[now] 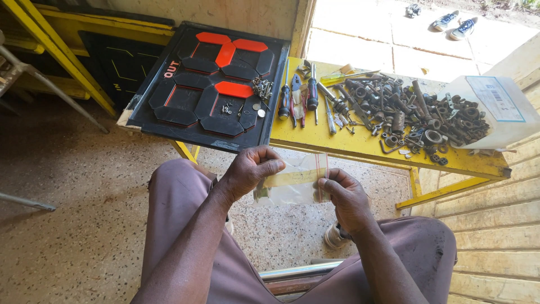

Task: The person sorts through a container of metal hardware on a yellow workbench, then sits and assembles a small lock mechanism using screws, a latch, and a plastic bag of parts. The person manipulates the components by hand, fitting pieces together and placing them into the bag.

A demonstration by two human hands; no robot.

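Our left hand [247, 171] pinches the left end of a small clear plastic bag [292, 186], fingers closed on it; our right hand [344, 194] grips its right end likewise. The bag's long axis runs crosswise between both hands, above our lap, just below the yellow surface [360, 143].

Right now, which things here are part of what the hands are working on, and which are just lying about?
In hand:
left hand
right hand
clear plastic bag, held between both

Lying about:
black panel with red segments
screwdrivers
heap of rusty nuts and bolts
white packet
yellow table
shoes outside
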